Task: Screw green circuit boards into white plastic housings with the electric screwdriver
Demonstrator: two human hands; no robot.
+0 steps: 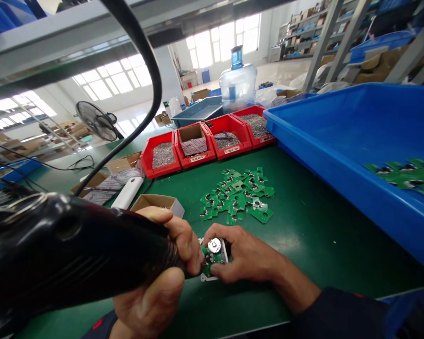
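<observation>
My left hand [150,292] is wrapped round the front of a black electric screwdriver [92,249], whose large body fills the lower left. Its nose points right, at a small white housing [205,278] with a green circuit board [217,258] and a round silver motor [214,245] in it. My fingers and the tool hide the bit and the left part of the board. My right hand [249,254] grips the housing from the right, thumb and fingers around its edges, against the green table. Beyond both hands lies a loose pile of green circuit boards [236,195].
Several red bins [229,149] with small metal parts line the back. A blue tray [321,160] with more boards stands right. Left are an open cardboard box [176,207], a white device [127,193] and a hanging black cable [155,70]. A water bottle [237,82] stands behind.
</observation>
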